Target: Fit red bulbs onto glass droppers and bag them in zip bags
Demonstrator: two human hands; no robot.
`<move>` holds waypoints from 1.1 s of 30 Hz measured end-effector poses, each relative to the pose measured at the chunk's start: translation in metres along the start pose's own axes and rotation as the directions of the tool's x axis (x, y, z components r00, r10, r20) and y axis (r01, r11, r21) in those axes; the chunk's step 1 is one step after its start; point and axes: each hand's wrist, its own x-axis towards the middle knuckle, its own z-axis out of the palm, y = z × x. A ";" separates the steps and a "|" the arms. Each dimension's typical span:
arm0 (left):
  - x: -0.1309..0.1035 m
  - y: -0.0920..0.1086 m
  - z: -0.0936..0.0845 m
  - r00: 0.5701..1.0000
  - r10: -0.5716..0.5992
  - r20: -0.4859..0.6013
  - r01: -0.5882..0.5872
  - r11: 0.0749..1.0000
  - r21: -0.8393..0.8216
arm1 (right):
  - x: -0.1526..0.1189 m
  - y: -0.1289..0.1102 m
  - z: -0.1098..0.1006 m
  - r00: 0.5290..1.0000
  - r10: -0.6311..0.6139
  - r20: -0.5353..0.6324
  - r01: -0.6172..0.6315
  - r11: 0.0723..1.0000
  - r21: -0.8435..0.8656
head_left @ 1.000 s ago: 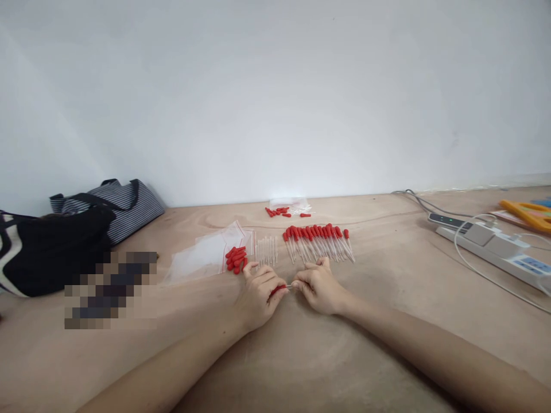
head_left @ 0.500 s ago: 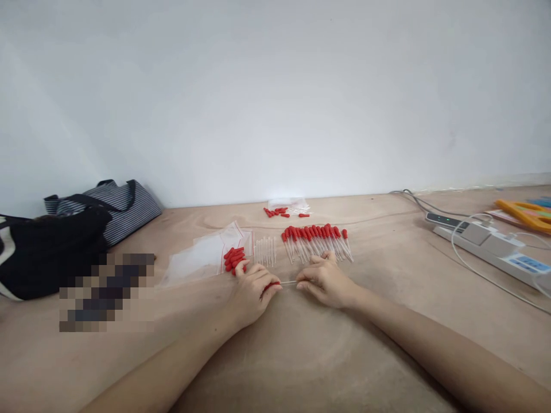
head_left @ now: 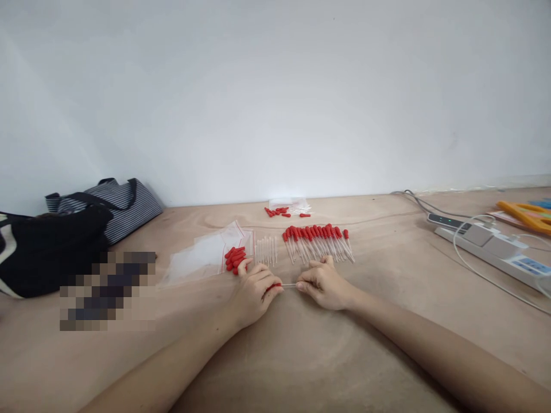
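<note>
Red bulb (head_left: pixel 278 285) and clear tube (head_left: pixel 290 285): where are they?

Between left hand (head_left: pixel 256 289), fingers clamped on the bulb, and right hand (head_left: pixel 322 285), fingers pinching the tube.

Which step?

Joining them, I judge; the next move calls for straight alignment, gentle pressure.

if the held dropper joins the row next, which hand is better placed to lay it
Probably the right hand: it pinches the clear tube and sits nearer the red-capped row, while the left hand holds the red bulb, close to loose bulbs.
</note>
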 end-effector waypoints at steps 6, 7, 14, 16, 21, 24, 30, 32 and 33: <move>0.002 -0.007 -0.007 0.994 0.079 0.080 -0.081 0.997 0.019 | 0.004 0.002 -0.005 0.994 -0.106 0.010 0.107 0.988 -0.114; 0.001 -0.008 -0.008 0.991 0.087 0.098 -0.090 0.996 0.025 | 0.005 0.002 -0.003 0.993 -0.120 0.005 0.119 0.986 -0.117; 0.003 -0.012 -0.017 0.993 0.021 0.119 -0.028 0.998 0.059 | 0.011 0.002 0.003 0.995 -0.082 -0.064 0.080 0.996 -0.039; 0.005 -0.019 -0.021 0.995 -0.097 -0.002 0.097 0.991 0.087 | 0.017 0.004 0.004 0.993 0.055 -0.104 -0.054 0.998 0.012; 0.005 -0.052 -0.029 0.909 -0.345 -0.233 0.387 0.907 0.166 | 0.047 0.003 0.010 0.855 0.459 -0.239 -0.466 0.884 0.029; 0.003 -0.066 -0.031 0.902 -0.367 -0.227 0.415 0.883 0.221 | 0.069 -0.003 0.017 0.804 0.516 -0.296 -0.559 0.825 -0.082; 0.000 -0.066 -0.037 0.939 -0.337 -0.074 0.345 0.902 0.261 | 0.091 -0.010 0.023 0.797 0.549 -0.252 -0.598 0.776 -0.201; 0.000 -0.067 -0.038 0.936 -0.344 -0.071 0.350 0.899 0.263 | 0.093 -0.009 0.023 0.799 0.554 -0.236 -0.598 0.771 -0.218; 0.000 -0.068 -0.038 0.935 -0.347 -0.073 0.353 0.897 0.264 | 0.093 -0.008 0.023 0.800 0.555 -0.227 -0.598 0.768 -0.229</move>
